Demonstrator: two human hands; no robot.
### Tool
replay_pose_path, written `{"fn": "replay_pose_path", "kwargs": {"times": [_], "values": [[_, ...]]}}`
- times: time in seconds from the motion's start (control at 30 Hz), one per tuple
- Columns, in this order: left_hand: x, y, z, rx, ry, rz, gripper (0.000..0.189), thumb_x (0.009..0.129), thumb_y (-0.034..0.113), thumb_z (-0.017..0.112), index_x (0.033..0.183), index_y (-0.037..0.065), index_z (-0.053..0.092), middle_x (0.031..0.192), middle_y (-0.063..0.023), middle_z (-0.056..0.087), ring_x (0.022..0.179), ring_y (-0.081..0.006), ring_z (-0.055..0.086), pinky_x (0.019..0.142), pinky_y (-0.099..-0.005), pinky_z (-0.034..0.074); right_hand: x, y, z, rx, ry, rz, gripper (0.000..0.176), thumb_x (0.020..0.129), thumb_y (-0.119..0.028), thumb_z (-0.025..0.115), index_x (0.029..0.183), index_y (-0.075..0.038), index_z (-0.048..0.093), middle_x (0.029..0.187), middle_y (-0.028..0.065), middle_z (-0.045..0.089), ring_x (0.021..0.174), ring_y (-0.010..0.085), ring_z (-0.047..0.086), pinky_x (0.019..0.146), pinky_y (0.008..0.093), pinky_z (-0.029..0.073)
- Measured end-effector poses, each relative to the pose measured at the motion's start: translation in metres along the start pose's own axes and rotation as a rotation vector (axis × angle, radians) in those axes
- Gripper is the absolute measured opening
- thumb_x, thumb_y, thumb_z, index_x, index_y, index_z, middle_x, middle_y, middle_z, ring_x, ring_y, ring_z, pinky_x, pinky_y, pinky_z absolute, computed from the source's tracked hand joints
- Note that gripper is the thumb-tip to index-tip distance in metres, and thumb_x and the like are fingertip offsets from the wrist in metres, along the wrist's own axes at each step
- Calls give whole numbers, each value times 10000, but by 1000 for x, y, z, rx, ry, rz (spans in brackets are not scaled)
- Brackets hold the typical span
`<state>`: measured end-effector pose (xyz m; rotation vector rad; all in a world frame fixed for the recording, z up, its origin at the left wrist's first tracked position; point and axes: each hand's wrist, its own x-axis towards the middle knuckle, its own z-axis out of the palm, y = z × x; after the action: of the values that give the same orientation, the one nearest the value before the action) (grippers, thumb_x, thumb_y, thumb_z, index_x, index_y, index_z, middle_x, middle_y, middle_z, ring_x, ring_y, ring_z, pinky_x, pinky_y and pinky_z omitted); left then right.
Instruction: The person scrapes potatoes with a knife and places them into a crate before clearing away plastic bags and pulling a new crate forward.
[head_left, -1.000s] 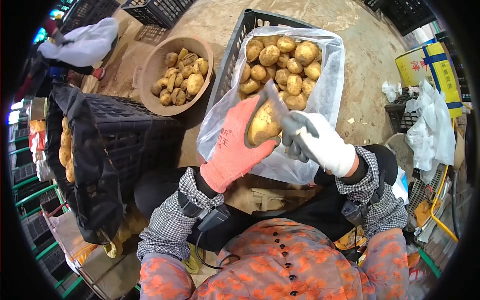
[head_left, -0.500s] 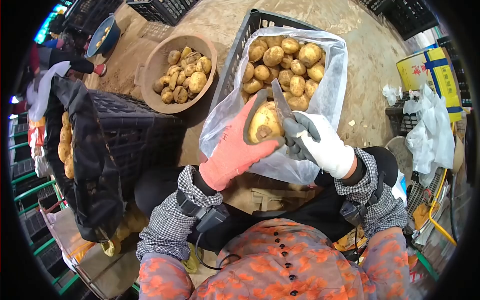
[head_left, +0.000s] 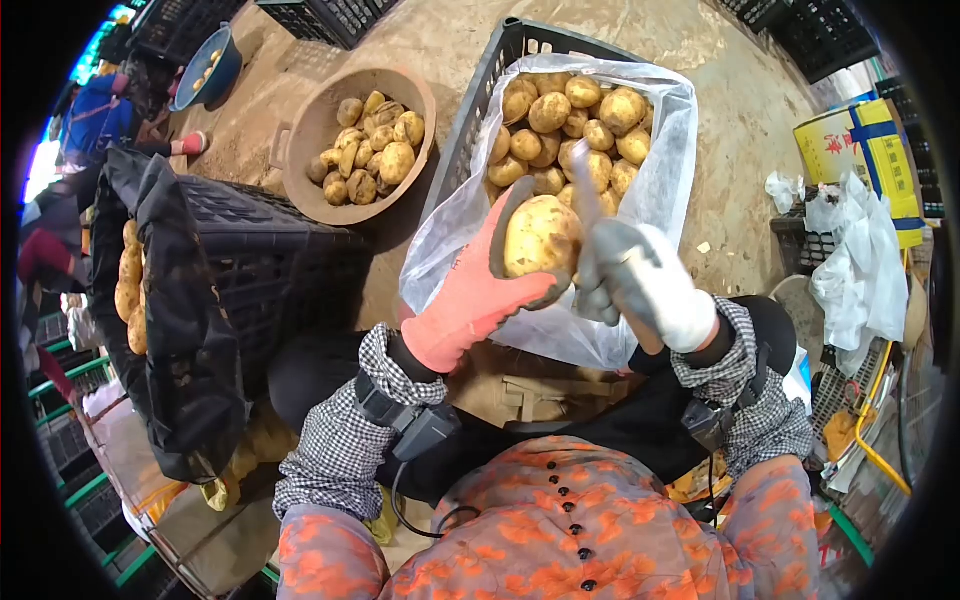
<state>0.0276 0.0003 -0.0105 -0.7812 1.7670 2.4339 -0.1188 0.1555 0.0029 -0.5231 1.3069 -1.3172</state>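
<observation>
A knife (head_left: 584,190), gripped tight in the white-gloved right hand (head_left: 648,283), could slip off the round potato (head_left: 542,237) and cut the orange-gloved left hand (head_left: 470,300), whose fingers curl around it close to the blade. The potato sits in the left palm, with the blurred blade at its right side, above a bag (head_left: 660,190) of potatoes.

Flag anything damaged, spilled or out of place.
Several potatoes in the brown basin show dark, cut-looking faces, unlike the smooth ones in the bag-lined crate. Nothing looks spilled. The potato in the left hand looks sound.
</observation>
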Motion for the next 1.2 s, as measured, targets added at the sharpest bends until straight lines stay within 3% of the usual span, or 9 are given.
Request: {"fn": "replay_pose_path", "kwargs": {"times": [0.07, 0.17, 0.27, 0.33, 0.4, 0.47, 0.67, 1.13, 1.2], "values": [[6, -12, 0, -78, 8, 170, 698, 848, 206, 633, 1434, 66, 279, 1264, -96, 509, 1143, -193, 542, 956, -316, 448, 5, -2, -13, 103, 170, 68, 246, 902, -278, 529, 885, -35, 561, 708, 85, 592, 569, 173, 571, 509, 316, 469], [0, -9, 0, -720, -68, -14, 481, 977, 328, 456, 1364, 55, 376, 1280, -113, 521, 1143, -214, 561, 973, -329, 456, 19, 29, -46, -1432, 255, -682, 281, 901, -285, 524, 976, -18, 563, 665, 68, 548, 499, 118, 513, 466, 244, 418], [-10, -7, -7, -726, 72, 37, 478, 951, 357, 485, 1294, 24, 463, 1238, -148, 563, 1094, -265, 596, 975, -422, 467, 18, 35, -40, -1381, 290, -676, 332, 894, -321, 544, 1040, -24, 571, 682, 60, 555, 522, 100, 518, 477, 226, 412], [-23, 2, -25, -860, 232, 104, 485, 933, 406, 495, 1279, 66, 486, 1254, -119, 556, 1086, -256, 592, 965, -430, 471, 5, 7, -35, -749, 131, -93, 410, 882, -388, 561, 1070, -23, 565, 701, 47, 554, 543, 90, 514, 485, 212, 403], [-43, 23, -61, 714, 657, 723, 473, 903, 328, 564, 1280, 64, 457, 1275, -123, 528, 1154, -220, 536, 947, -391, 481, -4, -7, -30, -135, 119, 2, 463, 870, -440, 568, 1064, -20, 547, 698, 33, 537, 532, 83, 495, 481, 204, 392], [-73, 48, -114, -742, 181, 683, 442, 920, 273, 511, 1292, 44, 443, 1281, -116, 520, 1160, -216, 527, 925, -368, 494, -9, -10, -29, -33, 221, -31, 369, 915, -335, 542, 1053, 7, 548, 668, 20, 531, 510, 73, 473, 458, 197, 380], [-78, 52, -79, -647, 437, 628, 601, 879, 494, 547, 1319, 108, 410, 1310, -131, 473, 1108, -302, 550, 827, -468, 534, 3, 6, 2, -109, 72, -72, 310, 909, -247, 502, 1049, 26, 547, 655, 31, 541, 530, 81, 502, 479, 212, 403], [-36, 3, 7, -937, 316, 267, 439, 962, 218, 512, 1351, 62, 384, 1318, -151, 478, 1211, -290, 485, 1012, -449, 414, 10, 11, 43, -800, -15, -491, 323, 794, -178, 603, 1039, 25, 543, 825, 185, 605, 736, 373, 604, 633, 411, 484], [-38, -18, 4, 468, 528, 560, 470, 939, 64, 501, 1380, 38, 340, 1313, -166, 478, 1204, -263, 494, 1004, -366, 421, 11, 12, 47, -893, 29, -545, 330, 790, -181, 613, 1041, 23, 545, 820, 184, 605, 738, 372, 607, 631, 412, 484]]}}
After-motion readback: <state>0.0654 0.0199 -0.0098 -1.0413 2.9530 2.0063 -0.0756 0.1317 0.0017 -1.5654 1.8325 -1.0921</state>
